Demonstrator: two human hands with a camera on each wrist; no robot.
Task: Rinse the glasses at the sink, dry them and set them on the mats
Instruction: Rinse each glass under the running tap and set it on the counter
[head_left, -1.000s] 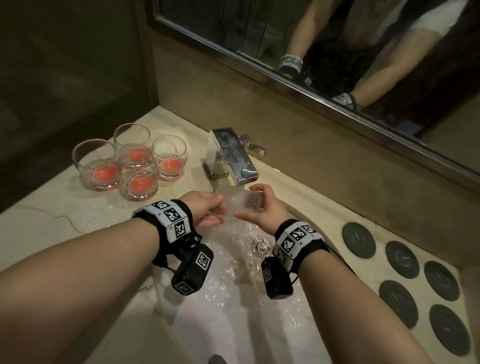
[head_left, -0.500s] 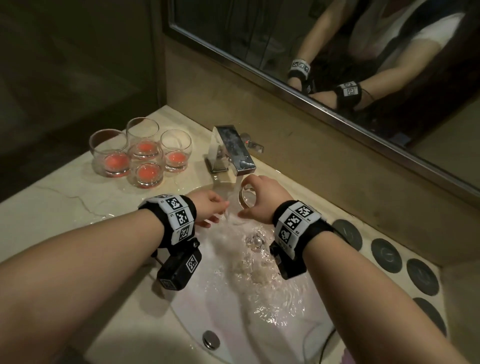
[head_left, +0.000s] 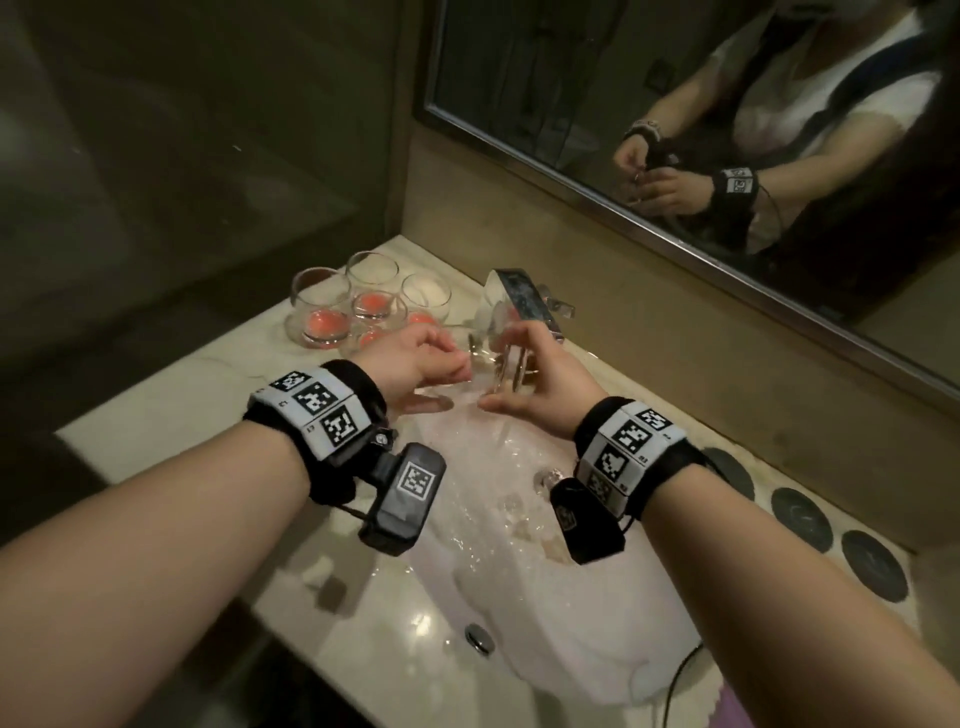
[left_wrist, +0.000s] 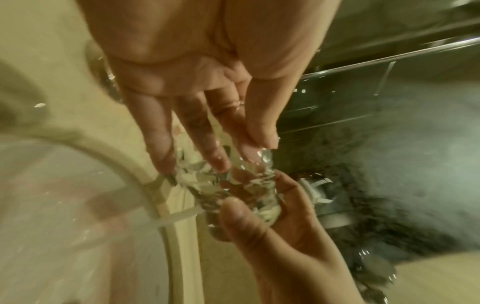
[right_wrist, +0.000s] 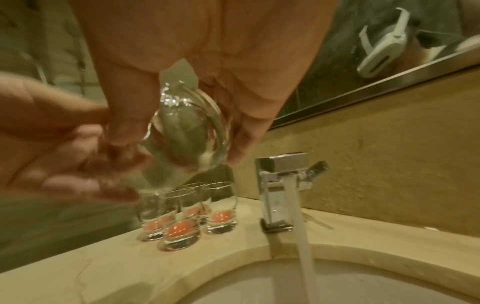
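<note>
My right hand (head_left: 506, 370) grips a clear empty glass (head_left: 500, 338), tilted on its side, above the sink basin (head_left: 561, 623) and just left of the tap (head_left: 524, 299). My left hand (head_left: 457, 370) is beside it; in the left wrist view its straight wet fingers (left_wrist: 215, 158) touch the glass (left_wrist: 241, 191). The right wrist view shows the glass (right_wrist: 187, 131) held between fingers and thumb. Several glasses with red liquid (head_left: 322, 319) stand on the counter, back left. Dark round mats (head_left: 800, 519) lie on the counter at the right.
Water runs from the tap (right_wrist: 280, 181) in a stream (right_wrist: 305, 246) into the basin, which is wet and splashed. A mirror (head_left: 675, 130) runs along the wall behind. The marble counter (head_left: 171, 421) surrounds the sink; a dark cable (head_left: 680, 670) hangs at its front right.
Both hands have lifted the glass up and out of the water stream, to the left of the tap. The glass now lies tilted in my right hand.
</note>
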